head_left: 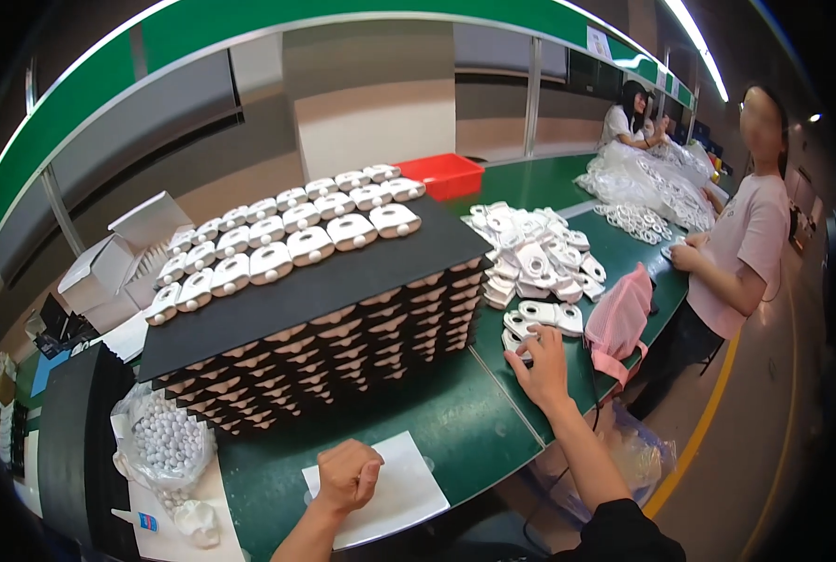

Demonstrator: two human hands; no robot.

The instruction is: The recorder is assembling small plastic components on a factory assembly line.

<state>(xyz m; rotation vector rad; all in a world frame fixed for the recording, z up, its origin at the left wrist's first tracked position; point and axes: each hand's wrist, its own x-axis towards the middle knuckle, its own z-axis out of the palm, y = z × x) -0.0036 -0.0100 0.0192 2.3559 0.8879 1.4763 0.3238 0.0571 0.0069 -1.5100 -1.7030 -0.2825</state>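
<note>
My left hand (348,476) is closed in a fist above a white sheet of paper (404,487) at the table's front edge; whatever it may hold is hidden. My right hand (544,370) reaches out to the right, thumb and fingers apart. Its fingertips are at a white plastic part with a round hole (515,326), one of a few near the edge. Behind these lies a heap of similar white parts (535,248). Rows of white parts with small round balls (270,262) cover the top black board (343,281) of a tall layered stack.
At left are a bag of white balls (170,440), a small glue bottle (137,518), black boards (76,440) and an open white box (109,272). A red bin (441,176) stands behind. A pink bag (621,314) lies right, near a standing person (751,234); another person (629,122) works farther off.
</note>
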